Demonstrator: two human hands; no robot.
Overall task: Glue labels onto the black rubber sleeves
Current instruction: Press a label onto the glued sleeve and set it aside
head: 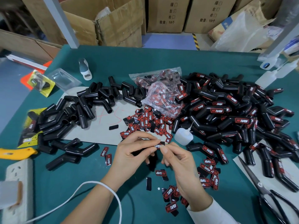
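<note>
Pinching a red-and-black label (157,145) between thumb and forefinger, the right hand (181,167) sets it against a black rubber sleeve (145,151) that the left hand (134,151) holds just above the near edge of the worktop (145,62); both grips are clamped, the left fingers curled round the sleeve, the right fingertips closed on the label; whether the label is already stuck down I cannot tell, since the fingers cover the joint.

Just beyond the hands lies a small white glue bottle (183,136) on its side, its nozzle pointing away; around it is a heap of loose labels (145,122), with more scattered near the right wrist; behind that sits a clear bag of labels (161,88), still well filled.

To the right a large pile of labelled sleeves (234,113) spreads across the worktop, most showing their red tags; to the left a smaller pile of bare sleeves (90,101) lies on a pale sheet, with no tags visible on most of them; so I would judge the job well past its middle, the finished heap clearly outweighing the bare one, though dozens remain.

Scissors (258,183) rest at the far right; a yellow knife (16,153) at the left; cardboard boxes (165,13) stand behind.
</note>
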